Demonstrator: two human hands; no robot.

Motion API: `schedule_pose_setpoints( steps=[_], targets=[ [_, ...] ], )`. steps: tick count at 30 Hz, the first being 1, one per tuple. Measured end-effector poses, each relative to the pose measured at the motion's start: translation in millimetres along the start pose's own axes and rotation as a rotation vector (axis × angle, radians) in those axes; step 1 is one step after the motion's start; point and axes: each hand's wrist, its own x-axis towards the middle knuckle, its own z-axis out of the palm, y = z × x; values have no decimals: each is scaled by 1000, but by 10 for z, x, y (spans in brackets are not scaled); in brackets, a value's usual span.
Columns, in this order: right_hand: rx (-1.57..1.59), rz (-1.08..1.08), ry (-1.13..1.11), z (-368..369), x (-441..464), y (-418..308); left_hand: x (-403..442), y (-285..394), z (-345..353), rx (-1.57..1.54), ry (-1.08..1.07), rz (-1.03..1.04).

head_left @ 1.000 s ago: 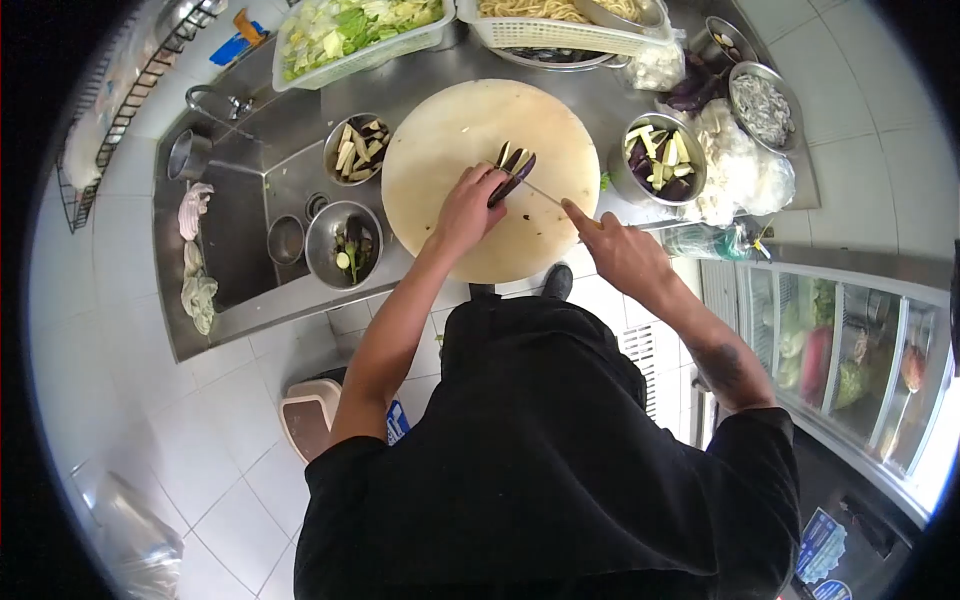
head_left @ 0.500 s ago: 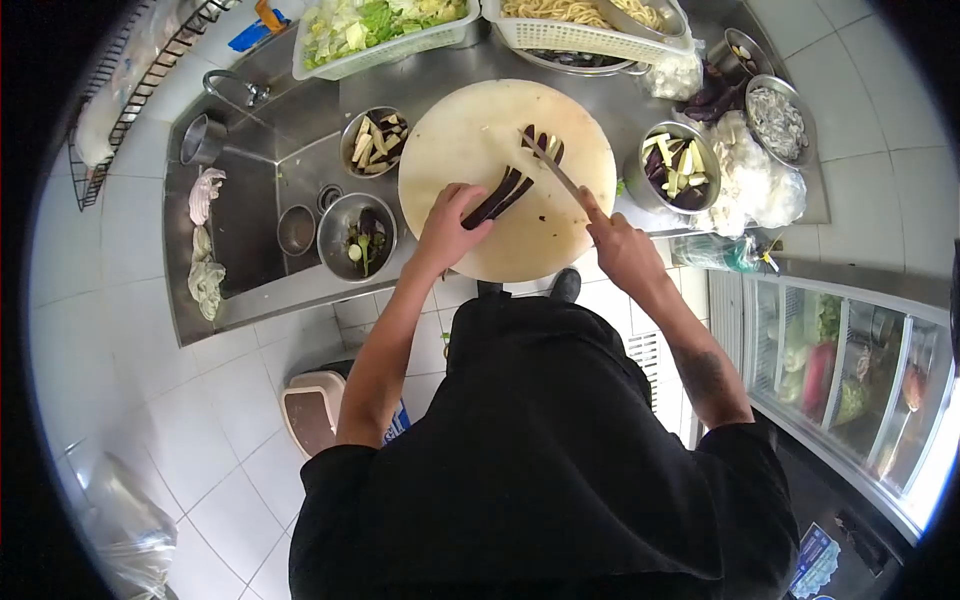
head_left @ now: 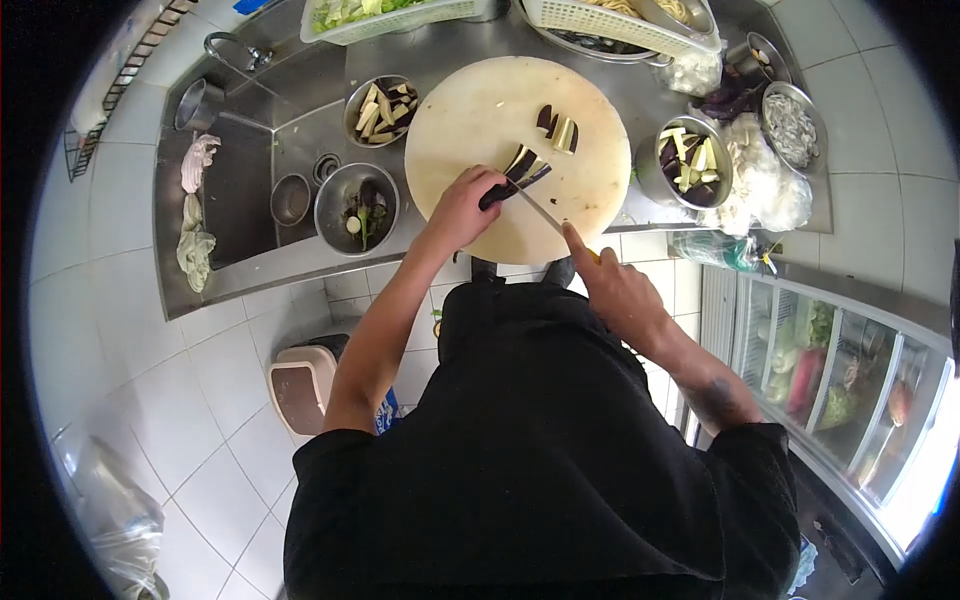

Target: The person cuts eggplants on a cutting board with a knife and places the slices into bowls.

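Observation:
On the round cutting board (head_left: pixel 470 115), my left hand (head_left: pixel 463 207) presses dark purple eggplant strips (head_left: pixel 524 166) with its fingers curled over them. My right hand (head_left: pixel 622 293) grips a knife (head_left: pixel 540 209) by its yellowish handle, and the blade lies across the strips just beside my left fingertips. Several cut eggplant pieces (head_left: pixel 562 132) rest farther back on the board. Right of the board is a metal pot (head_left: pixel 655 180) of eggplant pieces; to its left, a metal bowl (head_left: pixel 382 111) holds more.
A bowl (head_left: pixel 330 205) with eggplant ends sits by the sink (head_left: pixel 237 190). Baskets of lettuce (head_left: pixel 390 22) and noodles (head_left: pixel 610 35) stand at the back. Plastic bags (head_left: pixel 745 180) and a bowl of pale strips (head_left: pixel 791 130) are at the right.
The knife has moved from the cut pieces back onto the strips under my left hand. The cut pieces now lie apart, farther right. The whole view has shifted slightly.

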Motion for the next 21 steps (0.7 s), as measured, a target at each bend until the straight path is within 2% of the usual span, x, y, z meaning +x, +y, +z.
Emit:
schedule_pose_setpoints(
  steps=[2,5,7,8,10,11,14,16,17,19,20,21],
  targets=[
    [110,-39,72,239,121,40,-41,-2,16,-6,-11,24],
    [126,9,44,471,385,64,51,13,26,25,-23,1],
    [238,-42,79,494,429,259,67,175,36,161,-40,-138],
    [342,-100,108,497,429,362,133,230,75,165,-45,-132],
    [343,-68,94,465,399,425,308,324,132,441,-123,-304],
    [384,-59,137,451,363,433,354,354,97,446,-124,-302],
    [472,-24,251,316,267,383,545,636,-231,286,-70,-303],
    [526,10,321,192,183,327,550,827,-636,-19,-44,-374],
    [579,31,355,126,150,286,480,767,-705,-15,-53,-370],
    [634,61,406,29,111,194,300,579,-780,-102,116,-211],
    [644,65,412,28,100,155,174,440,-716,-95,107,-208],
    [646,62,395,33,95,121,9,240,-592,-279,141,-357]
  ],
)
